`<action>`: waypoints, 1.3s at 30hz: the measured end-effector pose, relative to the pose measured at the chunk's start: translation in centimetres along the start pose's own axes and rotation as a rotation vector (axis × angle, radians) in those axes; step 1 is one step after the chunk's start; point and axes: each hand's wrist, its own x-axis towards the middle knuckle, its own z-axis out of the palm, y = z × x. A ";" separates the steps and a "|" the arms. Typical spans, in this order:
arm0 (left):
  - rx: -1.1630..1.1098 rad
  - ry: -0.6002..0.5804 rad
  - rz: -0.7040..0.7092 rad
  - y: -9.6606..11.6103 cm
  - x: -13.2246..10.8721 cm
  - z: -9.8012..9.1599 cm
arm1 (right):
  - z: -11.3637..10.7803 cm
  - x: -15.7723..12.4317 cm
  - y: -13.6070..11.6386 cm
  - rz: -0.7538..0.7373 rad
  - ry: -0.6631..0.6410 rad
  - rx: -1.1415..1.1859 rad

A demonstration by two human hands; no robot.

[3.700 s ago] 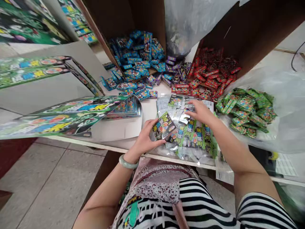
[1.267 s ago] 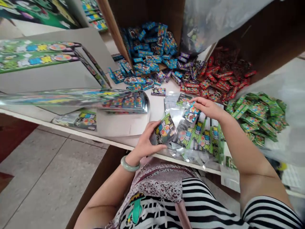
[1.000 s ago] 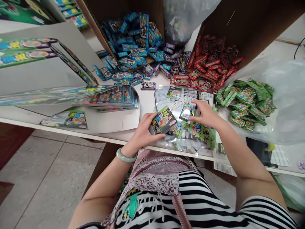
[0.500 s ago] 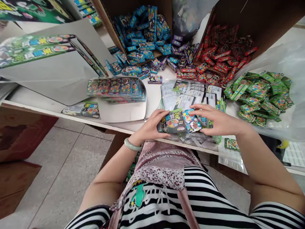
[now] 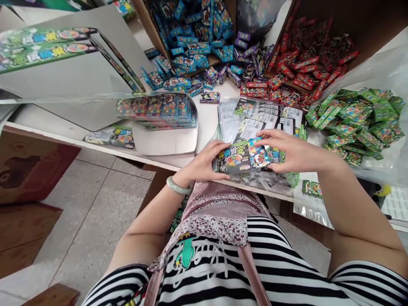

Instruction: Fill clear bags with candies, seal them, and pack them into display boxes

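My left hand (image 5: 208,163) grips the left end of a flat black-and-green printed packet (image 5: 234,159) between thumb and fingers. From the other side, my right hand (image 5: 293,151) pinches a small blue candy box (image 5: 259,153) between fingertips and thumb. The blue box meets the packet's right end; whether it sits partly inside cannot be made out. Beneath and behind my hands lie more flat black-and-green packets (image 5: 245,106), some with white barcode sides up, on clear plastic. A single purple box (image 5: 209,97) lies on the table beyond my left hand.
Blue boxes (image 5: 191,63) spill from a carton at the back, with red boxes (image 5: 306,72) in another and purple ones between. Green boxes (image 5: 357,119) are heaped on plastic at right. At left stands an open display box (image 5: 63,80) beside a filled tray (image 5: 165,144).
The view has shifted a little. Both hands keep their grips, and the blue box has tilted slightly against the packet's end.
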 end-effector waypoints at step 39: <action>-0.060 -0.080 -0.001 -0.6 0.0 -0.3 | 2.9 0.3 0.0 0.025 0.130 -0.036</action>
